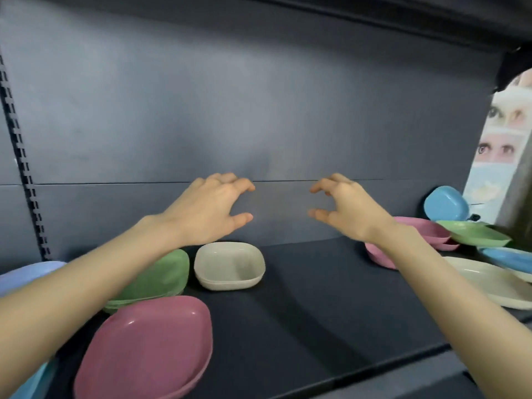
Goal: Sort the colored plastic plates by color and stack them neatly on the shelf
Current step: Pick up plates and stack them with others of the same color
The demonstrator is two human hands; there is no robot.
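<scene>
On the dark shelf (311, 300), sorted stacks sit at the left: pink plates (146, 349) in front, green plates (164, 275) behind them, a beige stack (230, 266) to their right, and a pale blue plate (26, 275) at the far left. At the right lies a mixed heap: pink plates (423, 228), a green plate (475, 233), blue plates (446, 203), and a cream plate (489, 280). My left hand (213, 208) and my right hand (342, 205) hover above the shelf facing each other, fingers loosely curled, holding nothing.
A grey back panel (259, 110) closes the shelf behind. A slotted upright (23, 168) runs down the left side. A printed box with pictures of eyes (501, 151) stands at the far right. Another shelf (403, 12) overhangs above.
</scene>
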